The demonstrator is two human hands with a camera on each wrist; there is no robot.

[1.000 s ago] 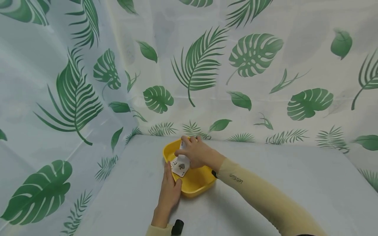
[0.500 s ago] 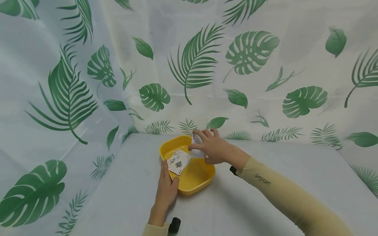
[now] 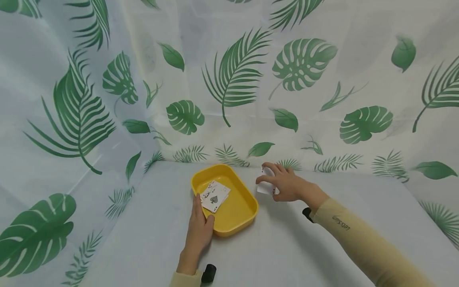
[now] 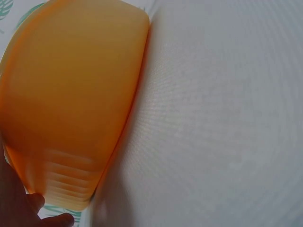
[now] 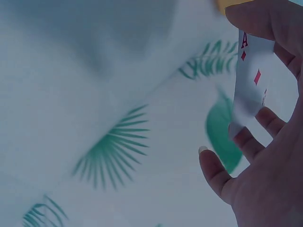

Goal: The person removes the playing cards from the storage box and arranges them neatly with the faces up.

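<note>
A yellow tray [image 3: 239,217] sits on the white table, seen from outside as an orange wall [image 4: 71,104] in the left wrist view. Several playing cards [image 3: 214,196] lie in its left part, a spade card on top. My left hand [image 3: 201,227] grips the tray's near-left rim, thumb over the edge beside the cards. My right hand [image 3: 283,184] is to the right of the tray, above the table, and pinches a playing card [image 3: 266,187]. The right wrist view shows that card [image 5: 251,80] with red diamond marks, held between the thumb and fingers.
A white sheet with green leaf print [image 3: 236,75] hangs behind and to the left of the table. The white tabletop [image 3: 322,255] extends right and toward me. A small black device [image 3: 208,273] sits at my left wrist.
My right hand has lifted a card out of the tray and carried it right, past the tray's rim. The left hand has stayed on the rim.
</note>
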